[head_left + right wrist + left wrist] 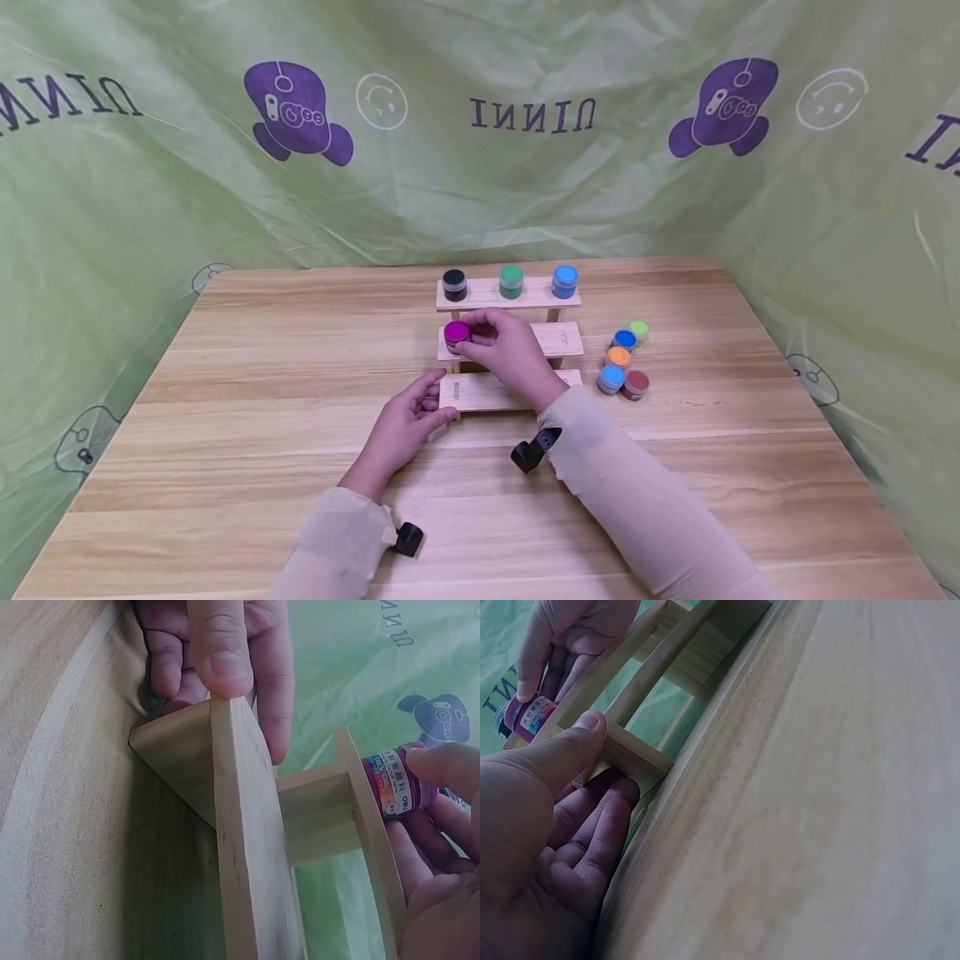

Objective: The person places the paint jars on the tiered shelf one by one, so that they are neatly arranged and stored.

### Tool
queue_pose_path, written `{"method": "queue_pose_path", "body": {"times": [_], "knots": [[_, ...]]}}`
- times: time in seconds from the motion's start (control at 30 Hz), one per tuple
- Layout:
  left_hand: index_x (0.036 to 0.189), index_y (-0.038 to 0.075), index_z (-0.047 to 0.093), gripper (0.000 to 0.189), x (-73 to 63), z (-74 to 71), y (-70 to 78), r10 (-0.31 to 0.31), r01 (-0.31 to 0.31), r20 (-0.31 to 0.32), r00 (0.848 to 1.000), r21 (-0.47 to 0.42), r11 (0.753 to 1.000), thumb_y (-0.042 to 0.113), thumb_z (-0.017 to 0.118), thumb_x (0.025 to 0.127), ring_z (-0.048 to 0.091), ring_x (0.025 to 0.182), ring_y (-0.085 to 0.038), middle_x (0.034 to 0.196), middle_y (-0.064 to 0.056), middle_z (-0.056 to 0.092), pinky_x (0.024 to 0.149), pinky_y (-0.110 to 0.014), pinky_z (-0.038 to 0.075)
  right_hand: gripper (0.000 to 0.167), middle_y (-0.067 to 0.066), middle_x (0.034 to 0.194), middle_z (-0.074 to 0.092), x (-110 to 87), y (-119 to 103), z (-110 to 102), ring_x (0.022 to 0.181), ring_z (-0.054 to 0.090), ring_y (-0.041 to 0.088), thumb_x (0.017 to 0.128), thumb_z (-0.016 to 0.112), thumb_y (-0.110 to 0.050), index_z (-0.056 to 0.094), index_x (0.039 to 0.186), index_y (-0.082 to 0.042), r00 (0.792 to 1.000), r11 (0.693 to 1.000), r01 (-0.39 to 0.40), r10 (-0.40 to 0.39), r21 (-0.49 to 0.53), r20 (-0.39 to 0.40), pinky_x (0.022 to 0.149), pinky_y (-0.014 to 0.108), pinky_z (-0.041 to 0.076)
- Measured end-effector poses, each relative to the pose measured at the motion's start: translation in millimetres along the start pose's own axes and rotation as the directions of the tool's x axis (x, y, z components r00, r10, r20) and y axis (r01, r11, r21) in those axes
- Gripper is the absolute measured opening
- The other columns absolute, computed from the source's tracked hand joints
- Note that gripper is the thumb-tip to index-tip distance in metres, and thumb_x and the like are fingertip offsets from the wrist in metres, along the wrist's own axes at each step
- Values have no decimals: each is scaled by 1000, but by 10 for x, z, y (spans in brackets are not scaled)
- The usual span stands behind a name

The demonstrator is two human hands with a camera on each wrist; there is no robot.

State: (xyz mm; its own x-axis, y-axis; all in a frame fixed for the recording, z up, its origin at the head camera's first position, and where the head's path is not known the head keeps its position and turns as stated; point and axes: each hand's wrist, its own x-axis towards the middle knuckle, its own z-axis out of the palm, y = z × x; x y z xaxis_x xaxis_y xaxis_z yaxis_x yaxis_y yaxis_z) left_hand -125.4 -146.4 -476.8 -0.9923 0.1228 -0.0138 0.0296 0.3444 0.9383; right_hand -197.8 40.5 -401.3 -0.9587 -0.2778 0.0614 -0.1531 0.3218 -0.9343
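A small paint jar with a magenta lid (457, 332) stands at the left end of the middle shelf of a three-step wooden rack (487, 393). My right hand (512, 348) reaches over the rack and pinches this jar between thumb and fingers. In the right wrist view the labelled side of the jar (391, 784) rests against the shelf board. My left hand (402, 427) holds the left end of the lowest shelf, its thumb (581, 742) on the front edge and its fingers beside the end.
On the top shelf stand a black jar (454, 285), a green jar (512, 282) and a blue jar (566, 282). Right of the rack, several more jars cluster on the wooden table (262, 358), among them an orange one (618, 358) and a brown one (636, 385). Green cloth (480, 200) hangs behind.
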Motion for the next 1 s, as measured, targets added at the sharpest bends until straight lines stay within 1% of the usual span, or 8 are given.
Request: {"method": "queue_pose_path", "body": {"times": [0.07,0.2,0.3,0.4,0.5,0.73,1.0], "knots": [[145,6,52,64,-3,12,24,-14,14,-7,1000,8,1000,10,78,87,66,99,-23,118,-12,66,87,-32,55,39,9,122,67,-1,1,-1,108,69,20,85,82,-9,68,121,-5,1000,1000,-7,7,0,1,88,22,55],[146,6,52,65,-2,11,25,-20,20,-8,1000,10,1000,9,79,87,66,99,-23,119,-12,66,88,-33,55,41,9,122,67,-8,-9,-14,109,68,20,85,82,-10,67,123,-5,1000,1000,-23,23,0,6,88,22,55],[146,9,52,65,5,1,-9,3,-3,0,1000,5,1000,13,80,86,67,98,-20,118,-10,66,87,-31,56,42,9,124,67,-18,-11,-35,110,68,21,85,82,-10,66,124,-4,999,999,-32,32,7,13,89,22,55],[145,9,53,65,8,1,-14,9,-9,-1,1000,12,1000,14,80,86,67,97,-19,117,-9,67,86,-29,56,44,9,126,66,-31,0,-62,111,67,21,86,81,-11,65,126,-4,999,999,-38,38,8,15,89,22,55],[145,9,53,65,6,-4,-5,4,-4,-3,1000,16,1000,14,80,86,67,96,-18,117,-8,67,85,-27,56,44,8,126,66,-45,17,-90,112,67,21,86,81,-12,64,126,-4,999,999,-39,39,8,7,90,23,54],[145,8,53,65,2,-9,17,-3,3,-3,1000,13,1000,14,79,87,66,96,-19,116,-9,68,85,-28,55,45,9,124,65,-83,45,-149,113,67,22,86,81,-11,63,127,-5,999,999,-38,38,14,-4,91,24,54],[145,10,53,65,5,-10,19,-15,15,6,1000,24,1000,14,80,86,66,96,-17,117,-6,68,85,-26,55,40,11,121,66,-146,71,-228,111,68,22,87,80,-9,65,124,-4,999,999,-40,40,8,-27,92,24,54]]}}
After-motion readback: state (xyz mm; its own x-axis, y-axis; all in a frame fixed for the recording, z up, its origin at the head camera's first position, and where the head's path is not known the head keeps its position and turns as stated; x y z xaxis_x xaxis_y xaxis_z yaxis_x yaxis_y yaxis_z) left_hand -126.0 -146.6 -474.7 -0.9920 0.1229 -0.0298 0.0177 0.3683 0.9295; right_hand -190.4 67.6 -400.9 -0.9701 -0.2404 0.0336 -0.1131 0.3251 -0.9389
